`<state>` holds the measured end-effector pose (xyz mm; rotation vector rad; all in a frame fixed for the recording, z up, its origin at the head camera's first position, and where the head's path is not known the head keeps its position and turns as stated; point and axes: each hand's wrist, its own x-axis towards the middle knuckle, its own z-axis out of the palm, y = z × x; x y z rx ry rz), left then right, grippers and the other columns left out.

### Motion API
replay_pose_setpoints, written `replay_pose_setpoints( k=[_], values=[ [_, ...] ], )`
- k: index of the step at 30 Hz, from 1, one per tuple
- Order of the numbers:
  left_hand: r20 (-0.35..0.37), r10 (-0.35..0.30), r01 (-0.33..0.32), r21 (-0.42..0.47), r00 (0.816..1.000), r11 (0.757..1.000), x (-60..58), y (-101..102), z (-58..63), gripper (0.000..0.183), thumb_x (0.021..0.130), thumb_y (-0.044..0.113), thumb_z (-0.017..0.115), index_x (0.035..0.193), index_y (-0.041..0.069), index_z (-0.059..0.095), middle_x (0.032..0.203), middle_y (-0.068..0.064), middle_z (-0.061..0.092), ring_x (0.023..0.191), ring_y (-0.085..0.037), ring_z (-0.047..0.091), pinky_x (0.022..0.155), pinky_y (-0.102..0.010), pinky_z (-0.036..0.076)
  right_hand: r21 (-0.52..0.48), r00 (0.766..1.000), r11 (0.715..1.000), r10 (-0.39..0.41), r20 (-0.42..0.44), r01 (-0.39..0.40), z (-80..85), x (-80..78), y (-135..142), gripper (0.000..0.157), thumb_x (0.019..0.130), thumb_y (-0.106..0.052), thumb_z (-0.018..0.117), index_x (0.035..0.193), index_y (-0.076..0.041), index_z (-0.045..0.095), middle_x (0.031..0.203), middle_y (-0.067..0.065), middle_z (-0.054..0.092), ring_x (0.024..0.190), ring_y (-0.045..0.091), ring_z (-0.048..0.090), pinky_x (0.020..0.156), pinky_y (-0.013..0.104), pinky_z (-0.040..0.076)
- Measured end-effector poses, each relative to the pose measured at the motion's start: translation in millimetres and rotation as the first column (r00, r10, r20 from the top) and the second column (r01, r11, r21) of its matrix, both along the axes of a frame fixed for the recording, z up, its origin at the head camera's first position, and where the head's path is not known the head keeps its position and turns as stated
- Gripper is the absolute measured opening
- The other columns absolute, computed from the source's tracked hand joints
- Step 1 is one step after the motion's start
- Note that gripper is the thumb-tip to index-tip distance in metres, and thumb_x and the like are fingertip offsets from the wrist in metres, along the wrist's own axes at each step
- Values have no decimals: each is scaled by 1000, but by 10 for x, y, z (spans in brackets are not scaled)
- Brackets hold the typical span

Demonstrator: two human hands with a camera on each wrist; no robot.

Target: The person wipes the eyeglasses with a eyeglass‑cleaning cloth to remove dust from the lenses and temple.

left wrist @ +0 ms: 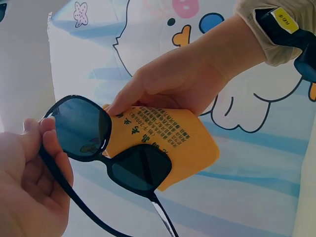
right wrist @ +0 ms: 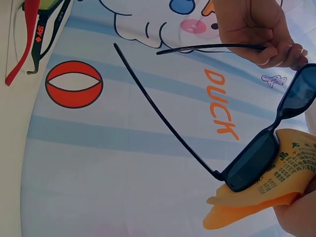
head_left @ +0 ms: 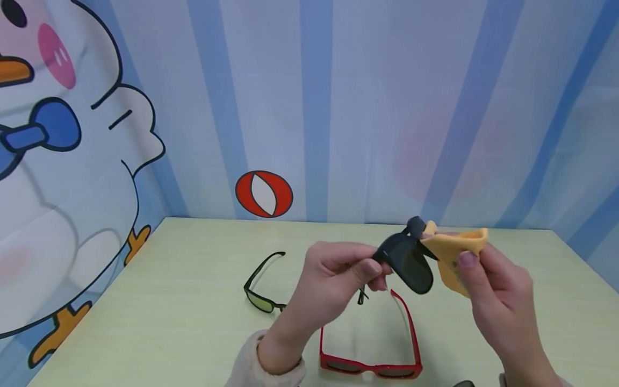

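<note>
Black sunglasses (head_left: 411,266) are held up above the table by my left hand (head_left: 333,282), whose thumb and fingers pinch them at one end of the frame. Both temples stand unfolded in the right wrist view. My right hand (head_left: 503,301) grips a yellow cleaning cloth (head_left: 454,252) between thumb and fingers. Printed dark characters show on the cloth (left wrist: 190,148) in the left wrist view. There the cloth lies behind the lens farther from my left hand (left wrist: 34,182). In the right wrist view it borders that lens (right wrist: 254,160); whether it presses on the glass I cannot tell.
Red-framed glasses (head_left: 369,370) lie unfolded on the pale table (head_left: 159,322), below the hands. Black glasses with yellow-green lenses (head_left: 261,302) sit farther left, partly hidden by the left hand. A dark rounded object (head_left: 464,384) peeks in at the bottom edge. A printed curtain (head_left: 367,107) stands behind.
</note>
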<state>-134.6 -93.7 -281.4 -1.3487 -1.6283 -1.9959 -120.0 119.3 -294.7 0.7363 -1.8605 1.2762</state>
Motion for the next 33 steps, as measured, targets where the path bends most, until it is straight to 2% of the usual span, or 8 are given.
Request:
replay_pose_setpoints(
  k=[3,6,12,16,19,22,30,33],
  values=[
    [-52,-45,43,-42,998,998,10,21,-2,20,89,2,59,84,-18,60,70,-27,59,61,-26,60,61,-36,54,-2,1000,1000,14,-21,-14,-3,-11,0,24,91,12,43,110,13,59,105,-1,66,82,9,59,75,12,46],
    [-103,-60,52,-79,993,996,23,34,-1,5,82,-18,57,84,-17,61,72,-26,61,61,-25,61,62,-34,54,-9,1000,1000,14,-23,-15,-5,-23,3,24,91,12,43,109,12,59,106,0,66,85,9,60,75,12,47],
    [-145,-44,35,-63,988,997,34,25,2,7,79,-21,57,84,-16,61,72,-25,61,61,-24,61,60,-34,54,25,998,998,-51,30,50,-8,-78,19,23,93,9,45,110,10,60,102,-8,65,80,6,58,71,11,46],
    [-149,-21,17,-32,989,999,35,0,18,5,84,-12,58,83,-16,61,70,-25,61,60,-25,61,58,-34,54,71,996,995,-74,53,70,-8,-109,29,25,95,5,44,115,8,58,109,-12,64,90,3,61,77,12,46],
    [-143,-7,6,-6,990,1000,34,-22,31,26,90,8,58,83,-17,60,71,-26,61,60,-26,62,59,-36,55,79,995,994,-75,65,70,-6,-113,36,26,95,5,43,117,7,58,111,-11,64,92,3,61,77,12,46],
    [-127,20,-19,13,992,1000,32,-41,40,41,90,23,57,84,-17,60,71,-27,60,60,-28,63,60,-38,55,86,995,994,-72,65,66,3,-106,34,27,95,4,43,118,6,58,112,-10,64,93,3,62,77,13,46],
    [-115,75,-71,42,990,997,21,-60,46,42,90,26,58,84,-16,60,69,-25,59,60,-27,62,59,-39,55,97,997,994,-56,45,52,23,-79,9,27,94,7,44,118,6,58,113,-9,64,95,3,62,79,13,46],
    [-116,90,-85,50,989,995,18,-66,46,41,90,26,58,83,-15,60,67,-24,58,60,-25,61,59,-39,55,92,1000,996,-3,26,1,20,-58,-3,29,94,8,43,119,7,58,116,-5,64,102,6,61,81,14,46]
  ],
)
